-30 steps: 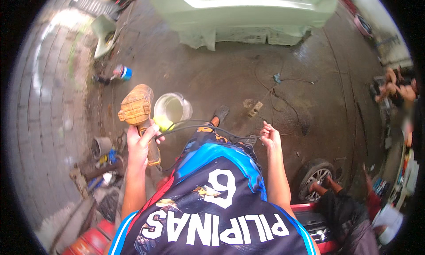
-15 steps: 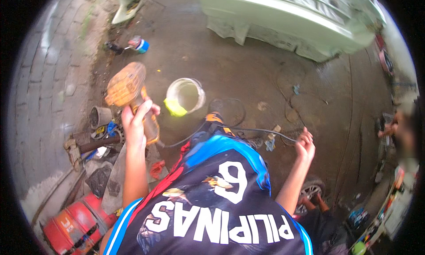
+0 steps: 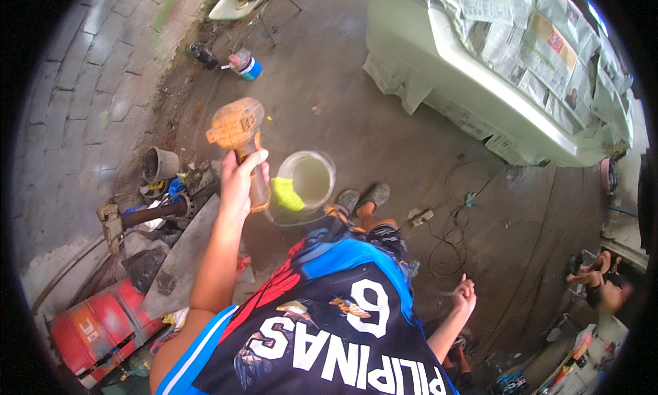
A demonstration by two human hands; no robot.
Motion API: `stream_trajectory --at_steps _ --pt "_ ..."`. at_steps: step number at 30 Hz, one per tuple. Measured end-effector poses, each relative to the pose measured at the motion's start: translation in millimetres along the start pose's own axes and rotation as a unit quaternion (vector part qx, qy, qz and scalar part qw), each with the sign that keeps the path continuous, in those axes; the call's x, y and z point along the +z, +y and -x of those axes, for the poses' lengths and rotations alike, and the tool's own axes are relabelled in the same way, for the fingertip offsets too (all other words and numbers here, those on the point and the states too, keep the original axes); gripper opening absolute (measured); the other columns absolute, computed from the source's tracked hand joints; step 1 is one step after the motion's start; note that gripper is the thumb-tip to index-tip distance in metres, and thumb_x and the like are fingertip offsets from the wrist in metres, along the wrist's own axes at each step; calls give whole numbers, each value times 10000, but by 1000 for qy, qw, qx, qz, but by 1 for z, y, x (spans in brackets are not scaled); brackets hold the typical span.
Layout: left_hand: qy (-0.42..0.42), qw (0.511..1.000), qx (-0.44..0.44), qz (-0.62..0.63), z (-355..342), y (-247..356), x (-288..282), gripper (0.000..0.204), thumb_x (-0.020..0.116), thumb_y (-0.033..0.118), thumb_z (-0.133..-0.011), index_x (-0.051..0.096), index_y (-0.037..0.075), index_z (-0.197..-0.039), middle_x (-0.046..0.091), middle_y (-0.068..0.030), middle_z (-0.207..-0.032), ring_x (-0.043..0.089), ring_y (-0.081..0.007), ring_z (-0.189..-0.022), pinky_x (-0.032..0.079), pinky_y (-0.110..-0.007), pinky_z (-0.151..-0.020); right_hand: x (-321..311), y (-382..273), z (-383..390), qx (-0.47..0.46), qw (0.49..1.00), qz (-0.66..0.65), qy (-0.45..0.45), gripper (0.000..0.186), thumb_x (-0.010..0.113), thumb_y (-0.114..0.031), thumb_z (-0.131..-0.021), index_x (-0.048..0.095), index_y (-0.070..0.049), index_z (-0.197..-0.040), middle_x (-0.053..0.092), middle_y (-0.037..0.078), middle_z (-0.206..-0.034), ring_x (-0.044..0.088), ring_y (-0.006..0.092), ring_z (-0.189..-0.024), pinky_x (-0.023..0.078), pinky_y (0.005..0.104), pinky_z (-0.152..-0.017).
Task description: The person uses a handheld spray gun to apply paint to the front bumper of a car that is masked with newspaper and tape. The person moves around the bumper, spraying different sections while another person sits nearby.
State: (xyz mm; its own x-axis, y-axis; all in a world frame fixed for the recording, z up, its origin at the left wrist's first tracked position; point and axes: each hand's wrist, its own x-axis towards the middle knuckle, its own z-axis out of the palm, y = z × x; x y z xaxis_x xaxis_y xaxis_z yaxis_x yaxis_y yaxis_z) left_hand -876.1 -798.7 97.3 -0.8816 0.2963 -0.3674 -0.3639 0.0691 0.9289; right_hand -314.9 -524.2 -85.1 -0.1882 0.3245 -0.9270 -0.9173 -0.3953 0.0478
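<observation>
While the left hand (image 3: 241,179) grips an orange power tool (image 3: 236,124) by its handle above a bucket (image 3: 306,182), the right hand (image 3: 465,293) hangs loosely curled, holding nothing visible.

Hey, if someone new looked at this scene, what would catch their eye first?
Likely the left hand raised over the floor, gripping a worn orange power tool by its handle. Just right of it sits a bucket with a yellow rag on its rim. Upper right, a white car is masked with newspaper.
</observation>
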Motion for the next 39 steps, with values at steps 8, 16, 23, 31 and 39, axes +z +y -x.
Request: stream_trajectory --at_steps 8,16,23,31,39 --pt "12 999 -1 -40 0 -6 39 108 574 24 -805 529 15 -903 537 -23 -713 530 -104 -571 449 -262 -499 53 11 -66 26 995 91 42 204 414 -38 -934 522 90 -1051 459 2 -631 414 68 -476 226 190 -367" --pt "-8 993 -20 -113 -3 10 76 78 566 12 -804 530 15 -873 535 -23 -687 521 -107 -559 436 -260 -506 88 30 -112 8 986 162 38 256 441 -61 -952 507 83 -1153 456 -5 -645 353 60 -469 219 188 -368" --pt "-11 986 15 -169 -14 34 97 37 566 23 -805 530 22 -802 530 -29 -656 510 -111 -538 426 -262 -506 78 50 -139 38 990 128 36 269 453 -44 -939 503 84 -1170 438 -6 -625 346 60 -469 221 191 -370" --pt "-28 980 11 -197 -36 27 102 117 610 60 -794 540 37 -885 535 -10 -681 532 -105 -557 451 -257 -503 56 52 -161 42 993 111 18 250 458 -63 -943 538 71 -1138 435 -2 -609 362 63 -469 254 183 -365" --pt "-59 983 -15 -175 -65 34 106 225 644 37 -800 487 17 -960 556 -47 -775 542 -117 -572 454 -270 -490 3 57 -179 -22 991 126 50 253 433 -249 -990 530 -53 -863 506 21 -648 401 91 -465 338 175 -369"
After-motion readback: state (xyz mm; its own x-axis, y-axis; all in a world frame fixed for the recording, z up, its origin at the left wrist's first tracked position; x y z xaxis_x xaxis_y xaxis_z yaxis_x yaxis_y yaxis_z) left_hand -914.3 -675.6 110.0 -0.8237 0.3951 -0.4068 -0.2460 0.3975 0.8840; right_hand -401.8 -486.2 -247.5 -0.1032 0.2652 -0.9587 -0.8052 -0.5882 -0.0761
